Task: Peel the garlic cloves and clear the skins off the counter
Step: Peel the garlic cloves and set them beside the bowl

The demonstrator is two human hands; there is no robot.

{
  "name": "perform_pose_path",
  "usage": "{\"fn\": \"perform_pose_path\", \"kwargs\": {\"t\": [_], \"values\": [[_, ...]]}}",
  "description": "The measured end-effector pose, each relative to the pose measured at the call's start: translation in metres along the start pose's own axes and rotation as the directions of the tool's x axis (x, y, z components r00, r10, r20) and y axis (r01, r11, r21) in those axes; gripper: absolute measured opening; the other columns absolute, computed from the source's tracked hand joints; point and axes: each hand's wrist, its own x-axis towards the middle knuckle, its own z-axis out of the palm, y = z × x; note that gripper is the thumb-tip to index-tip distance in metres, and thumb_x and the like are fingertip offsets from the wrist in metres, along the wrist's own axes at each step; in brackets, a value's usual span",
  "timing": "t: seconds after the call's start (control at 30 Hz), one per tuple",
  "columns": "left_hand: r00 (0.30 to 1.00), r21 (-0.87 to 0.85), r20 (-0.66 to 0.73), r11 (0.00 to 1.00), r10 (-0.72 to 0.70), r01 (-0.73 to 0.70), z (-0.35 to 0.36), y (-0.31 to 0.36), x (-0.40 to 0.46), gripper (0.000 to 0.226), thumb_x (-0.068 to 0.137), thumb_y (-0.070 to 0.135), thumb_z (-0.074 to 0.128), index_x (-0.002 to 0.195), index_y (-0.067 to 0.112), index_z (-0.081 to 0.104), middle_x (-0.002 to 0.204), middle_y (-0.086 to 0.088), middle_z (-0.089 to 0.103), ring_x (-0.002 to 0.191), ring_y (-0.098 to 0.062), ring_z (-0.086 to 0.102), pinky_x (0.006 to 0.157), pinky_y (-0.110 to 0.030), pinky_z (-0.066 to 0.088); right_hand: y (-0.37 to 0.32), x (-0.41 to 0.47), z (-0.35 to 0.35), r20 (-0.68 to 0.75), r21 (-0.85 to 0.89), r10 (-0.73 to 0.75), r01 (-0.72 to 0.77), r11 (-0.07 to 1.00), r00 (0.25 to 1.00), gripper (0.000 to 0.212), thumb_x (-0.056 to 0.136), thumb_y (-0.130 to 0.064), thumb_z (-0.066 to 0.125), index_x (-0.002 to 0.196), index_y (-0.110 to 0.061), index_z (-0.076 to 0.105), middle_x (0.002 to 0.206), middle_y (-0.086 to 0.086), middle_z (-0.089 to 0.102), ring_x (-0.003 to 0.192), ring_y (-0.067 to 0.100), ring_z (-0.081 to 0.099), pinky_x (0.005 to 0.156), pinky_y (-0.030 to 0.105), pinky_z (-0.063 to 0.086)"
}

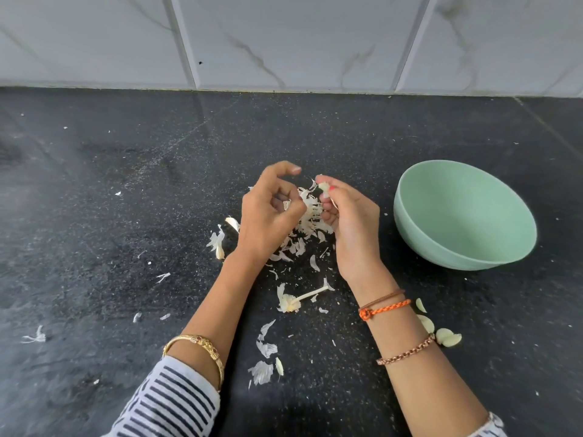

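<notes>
Nearest the lower edge, loose skins (264,361) lie on the black counter (94,247), with peeled cloves (447,337) partly hidden behind the right forearm. A bare garlic stem (310,293) lies flat, its long axis running from lower left to upper right. Farther on, the left hand (268,216) hangs loosely curled over the skin pile (310,216), holding nothing visible. The right hand (351,222) pinches a small clove (324,186) at its fingertips; which way the clove points is unclear. A green bowl (410,197) sits to the right.
</notes>
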Motion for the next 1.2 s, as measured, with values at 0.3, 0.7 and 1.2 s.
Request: {"fn": "perform_pose_path", "kwargs": {"t": [0.3, 0.7, 1.2], "values": [[0.989, 0.037, 0.088, 0.993, -0.116, 0.113, -0.005, -0.008, 0.002, 0.005, 0.075, 0.033, 0.067, 0.075, 0.029, 0.068, 0.064, 0.018, 0.063, 0.060, 0.000, 0.053, 0.062, -0.017, 0.038, 0.004, -0.001, -0.005, 0.034, -0.037, -0.186, 0.188, 0.982, 0.982, 0.019, 0.083, 0.004, 0.062, 0.084, -0.014, 0.068, 0.078, -0.009, 0.067, 0.073, -0.005, 0.062, 0.068, 0.011, 0.048], [0.976, -0.259, 0.134, 0.944, -0.173, 0.203, -0.002, 0.003, 0.003, 0.008, 0.079, 0.026, 0.065, 0.078, 0.019, 0.067, 0.066, 0.014, 0.066, 0.061, 0.002, 0.054, 0.059, -0.012, 0.042, 0.010, 0.002, -0.005, 0.035, -0.124, -0.324, 0.325, 0.937, 0.946, 0.016, 0.082, 0.004, 0.065, 0.095, -0.005, 0.069, 0.079, 0.001, 0.069, 0.072, 0.003, 0.065, 0.067, 0.016, 0.050], [0.955, -0.260, -0.067, 0.929, -0.290, 0.264, -0.011, -0.001, 0.009, 0.027, 0.089, 0.011, 0.060, 0.063, 0.015, 0.058, 0.055, 0.011, 0.060, 0.051, 0.003, 0.049, 0.053, -0.009, 0.037, 0.014, 0.000, -0.001, 0.156, -0.421, -0.368, 0.399, 0.815, 0.917, 0.043, 0.085, 0.004, 0.053, 0.113, -0.028, 0.061, 0.108, -0.013, 0.060, 0.101, 0.003, 0.058, 0.088, 0.023, 0.050]]}}
